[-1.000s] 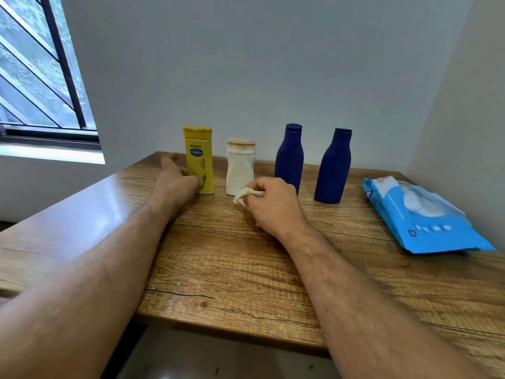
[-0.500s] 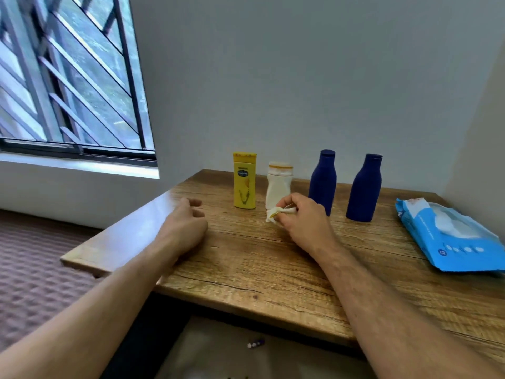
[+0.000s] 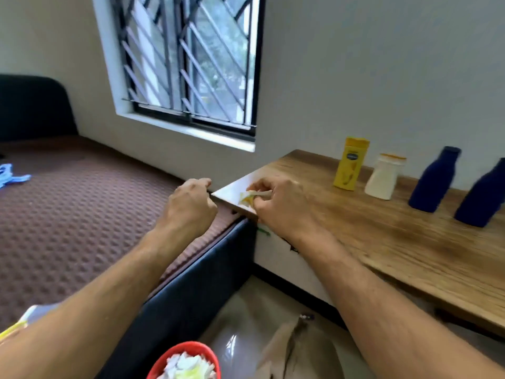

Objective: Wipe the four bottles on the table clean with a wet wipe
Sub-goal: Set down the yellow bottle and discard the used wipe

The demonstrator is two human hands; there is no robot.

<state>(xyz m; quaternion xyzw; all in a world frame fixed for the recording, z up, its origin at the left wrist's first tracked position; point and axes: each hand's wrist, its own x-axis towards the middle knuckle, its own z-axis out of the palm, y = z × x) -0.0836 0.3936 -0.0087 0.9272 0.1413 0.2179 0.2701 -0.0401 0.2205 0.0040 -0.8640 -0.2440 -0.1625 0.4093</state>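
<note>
Four bottles stand in a row along the back of the wooden table [image 3: 396,242]: a yellow bottle [image 3: 350,164], a white bottle [image 3: 384,177] and two dark blue bottles [image 3: 434,180] [image 3: 483,196]. My right hand [image 3: 281,206] hovers at the table's left corner, closed on a crumpled wet wipe [image 3: 250,197] stained yellow. My left hand [image 3: 191,206] is beside it, just off the table's edge over the bed, fingers curled with nothing seen in them. Both hands are well left of the bottles.
A bed with a brown textured mattress [image 3: 82,214] and dark frame lies left of the table. A red bin [image 3: 185,362] holding used wipes sits on the floor below. A barred window [image 3: 191,58] is in the wall behind.
My view has swung left and down. Both hands moved from in front of the bottles to the table's left corner, the right still holding the wipe. The wipe pack has left the view.
</note>
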